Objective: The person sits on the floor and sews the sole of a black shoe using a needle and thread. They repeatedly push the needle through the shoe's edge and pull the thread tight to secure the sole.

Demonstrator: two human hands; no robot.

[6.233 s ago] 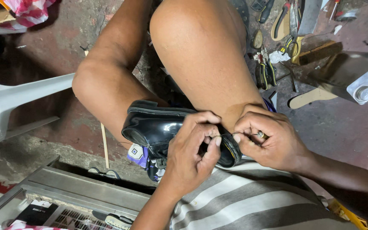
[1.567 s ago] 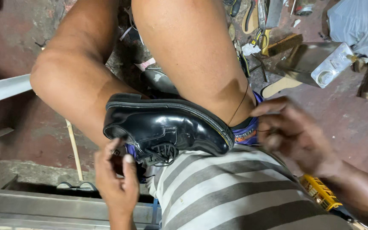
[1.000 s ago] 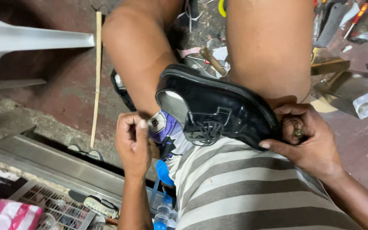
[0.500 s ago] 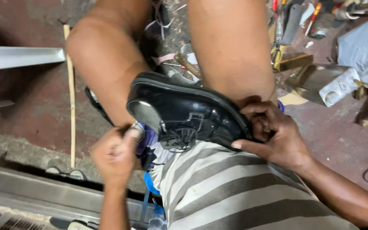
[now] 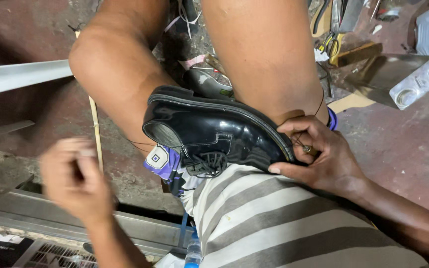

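A glossy black lace-up shoe lies sideways between my bare knees, over my striped shirt. My right hand grips its toe, fingers curled over the sole edge, with a small wooden-handled awl pinched against it. My left hand is blurred, fist closed, held out to the left and away from the shoe's heel. A thin thread runs from the heel side toward that hand. A dark thread also loops up over my right knee from the toe.
A thin wooden stick and a white plastic chair leg lie at the left. Scissors, a metal sheet and a white rectangular case sit top right. A metal rail and a bottle are below.
My left hand has moved from the shoe's heel out to the left, drawing the thread taut. My right hand stays clamped on the toe.
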